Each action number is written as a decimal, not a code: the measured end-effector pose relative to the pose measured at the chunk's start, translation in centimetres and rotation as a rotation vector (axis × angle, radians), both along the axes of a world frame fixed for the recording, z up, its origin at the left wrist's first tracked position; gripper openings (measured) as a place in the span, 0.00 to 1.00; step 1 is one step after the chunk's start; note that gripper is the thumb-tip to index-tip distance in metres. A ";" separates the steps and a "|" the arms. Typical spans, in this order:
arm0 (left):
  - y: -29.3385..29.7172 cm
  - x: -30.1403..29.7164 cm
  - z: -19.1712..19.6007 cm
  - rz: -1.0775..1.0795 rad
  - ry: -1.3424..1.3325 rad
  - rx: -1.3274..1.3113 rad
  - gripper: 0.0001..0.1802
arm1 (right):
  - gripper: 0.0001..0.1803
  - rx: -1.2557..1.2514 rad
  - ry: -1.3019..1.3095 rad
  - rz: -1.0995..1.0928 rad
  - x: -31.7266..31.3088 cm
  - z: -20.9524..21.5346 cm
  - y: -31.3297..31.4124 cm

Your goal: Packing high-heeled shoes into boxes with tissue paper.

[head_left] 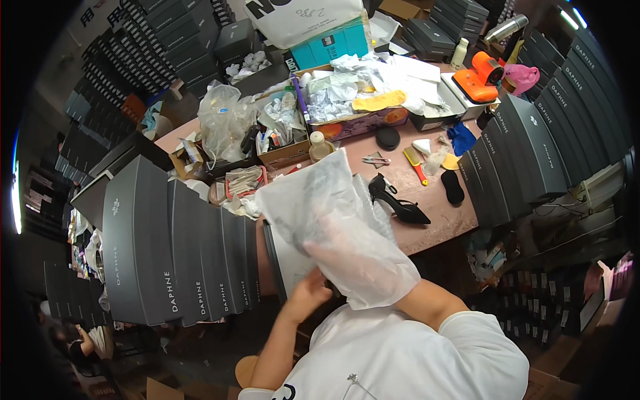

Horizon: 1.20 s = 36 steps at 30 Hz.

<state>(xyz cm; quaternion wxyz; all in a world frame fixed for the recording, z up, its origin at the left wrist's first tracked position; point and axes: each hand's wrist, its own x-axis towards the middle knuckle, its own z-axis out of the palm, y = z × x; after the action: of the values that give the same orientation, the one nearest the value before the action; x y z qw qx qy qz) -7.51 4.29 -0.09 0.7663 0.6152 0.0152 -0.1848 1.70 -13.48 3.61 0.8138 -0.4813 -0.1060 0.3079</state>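
A whitish, see-through bag (293, 190) spreads across the middle in front of me. My right hand (337, 243) shows as a pinkish blur through it, with the forearm running into the bag's lower end; its fingers cannot be made out. Just below the bag's left side is my left hand (309, 293), fingers curled in; what they hold, if anything, is hidden. Under the bag, a box part with a pale inside and dark rim (283, 257) pokes out. To the bag's right lies a black heeled shoe with a pointed toe (408, 211).
Dark grey shoe boxes stack up at left (137, 247) and right (527, 150). Along the back of the pink table (440, 223) stands a carton of crumpled paper (347, 87). A yellow-and-red brush (415, 165), a round black tin (387, 138) and an orange device (479, 79) lie nearby.
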 end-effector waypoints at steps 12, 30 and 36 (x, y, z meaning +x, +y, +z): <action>-3.9 5.0 0.7 0.865 0.012 -0.209 0.27 | 0.43 0.657 0.733 -0.051 -3.9 -4.8 -4.8; -2.5 21.9 6.1 0.539 -0.359 -0.170 0.08 | 0.27 -0.811 -0.251 -0.104 2.2 -12.7 -7.0; -1.7 17.3 7.9 0.204 -0.574 0.444 0.19 | 0.36 -1.111 -0.764 -0.022 4.6 -12.4 -5.5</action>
<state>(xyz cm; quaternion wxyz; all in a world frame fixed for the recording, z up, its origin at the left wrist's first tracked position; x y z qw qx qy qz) 9.75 2.62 7.85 0.6018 0.7884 -0.0991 0.0805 6.31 -18.96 -8.77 0.3540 -0.9045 -0.2075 0.1162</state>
